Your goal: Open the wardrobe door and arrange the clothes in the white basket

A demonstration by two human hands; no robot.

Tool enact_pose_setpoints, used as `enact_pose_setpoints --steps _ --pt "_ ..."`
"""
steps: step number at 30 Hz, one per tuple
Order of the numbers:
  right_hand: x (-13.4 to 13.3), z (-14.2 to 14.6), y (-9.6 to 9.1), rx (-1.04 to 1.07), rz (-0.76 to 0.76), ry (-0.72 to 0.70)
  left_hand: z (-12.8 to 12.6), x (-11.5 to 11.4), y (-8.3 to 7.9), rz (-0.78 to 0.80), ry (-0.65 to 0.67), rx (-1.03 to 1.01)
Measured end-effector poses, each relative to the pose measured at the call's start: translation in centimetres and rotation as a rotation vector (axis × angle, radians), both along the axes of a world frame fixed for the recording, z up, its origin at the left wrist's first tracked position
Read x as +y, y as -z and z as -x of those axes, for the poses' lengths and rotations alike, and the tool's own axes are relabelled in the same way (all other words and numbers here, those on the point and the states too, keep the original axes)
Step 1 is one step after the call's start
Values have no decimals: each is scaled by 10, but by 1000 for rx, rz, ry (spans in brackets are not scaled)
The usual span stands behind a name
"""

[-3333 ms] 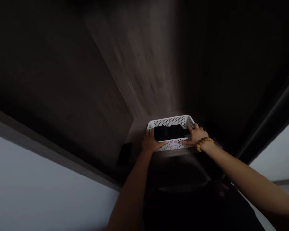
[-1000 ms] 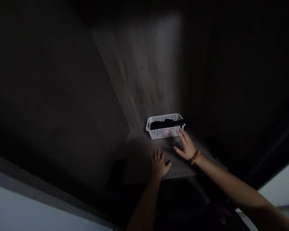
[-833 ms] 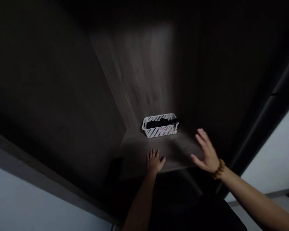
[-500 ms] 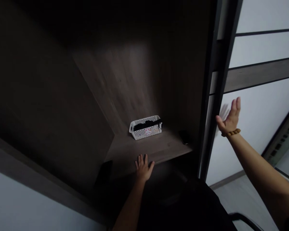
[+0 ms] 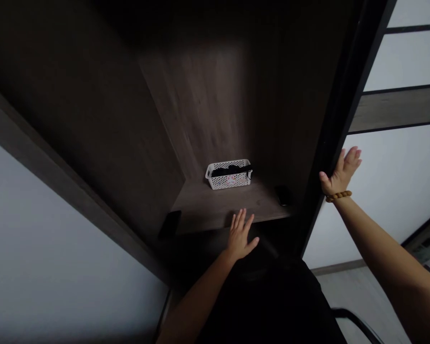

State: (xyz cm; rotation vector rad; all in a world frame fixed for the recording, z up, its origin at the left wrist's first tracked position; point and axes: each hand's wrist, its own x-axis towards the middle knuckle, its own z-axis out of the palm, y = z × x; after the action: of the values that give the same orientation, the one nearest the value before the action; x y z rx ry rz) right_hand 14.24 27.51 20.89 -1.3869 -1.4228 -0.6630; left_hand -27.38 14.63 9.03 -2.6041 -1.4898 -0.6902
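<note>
My right hand, a beaded bracelet at its wrist, lies with fingers spread against the dark edge of a white sliding door. My left hand is open and holds nothing, its fingers near the front edge of a wooden cabinet shelf; whether it touches the shelf I cannot tell. Farther back on that shelf stands a white perforated basket with stickers on its front. Black items lie inside it, one poking out at the right end.
A dark phone-like object lies at the shelf's right end. Another flat black object is at its left end. The cabinet's side panel rises on the left. A curved black bar shows at the lower right, above pale flooring.
My left hand has lifted back from the shelf and shifted right in view. My right hand has come against the door edge, and the door has slid left over the panel edge behind it.
</note>
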Motion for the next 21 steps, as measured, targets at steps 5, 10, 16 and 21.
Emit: enact_pose_setpoints --steps 5,10,16,21 --pt "-7 36 -5 -6 38 24 -54 5 -45 -158 204 -86" --pt "-29 79 -19 -10 143 66 -98 8 -79 -336 349 -144" --pt "-52 122 -31 -40 322 65 -117 10 -115 -464 350 -162" --pt "-62 140 -20 -35 375 -137 -139 7 -146 -527 357 -109"
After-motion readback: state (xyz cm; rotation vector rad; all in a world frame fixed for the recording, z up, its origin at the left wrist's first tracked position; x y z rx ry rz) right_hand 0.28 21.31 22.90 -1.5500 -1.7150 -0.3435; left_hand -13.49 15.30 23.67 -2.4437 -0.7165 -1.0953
